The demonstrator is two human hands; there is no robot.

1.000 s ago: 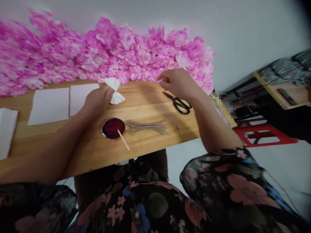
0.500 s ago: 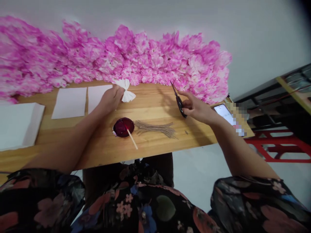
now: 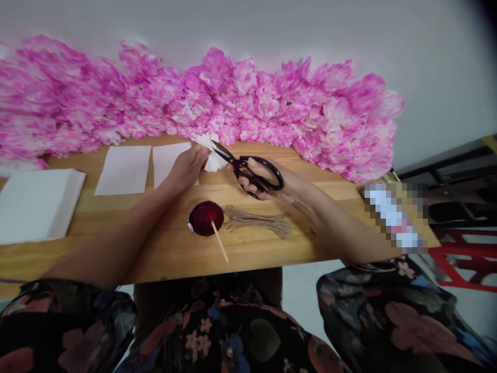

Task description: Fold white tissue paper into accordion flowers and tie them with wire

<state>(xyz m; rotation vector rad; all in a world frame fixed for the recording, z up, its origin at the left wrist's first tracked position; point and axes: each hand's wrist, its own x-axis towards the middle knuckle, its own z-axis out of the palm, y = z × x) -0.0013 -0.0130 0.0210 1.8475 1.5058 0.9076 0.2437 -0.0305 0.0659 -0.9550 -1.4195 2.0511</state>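
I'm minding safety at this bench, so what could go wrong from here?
The black scissors in the right hand point toward the left hand, so a slip might nick it or tear the white paper it holds. The stick jutting from the dark red bowl might get bumped.

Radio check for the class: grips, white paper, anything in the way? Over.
Left grip pinching gathered white paper. Right grip holding black scissors, blades at the paper. Nothing seen blocking the blades; brown bundle lies clear.

No legible lettering, label, brand, number or sign anywhere, not even on the pixelated patch [image 3: 394, 217].
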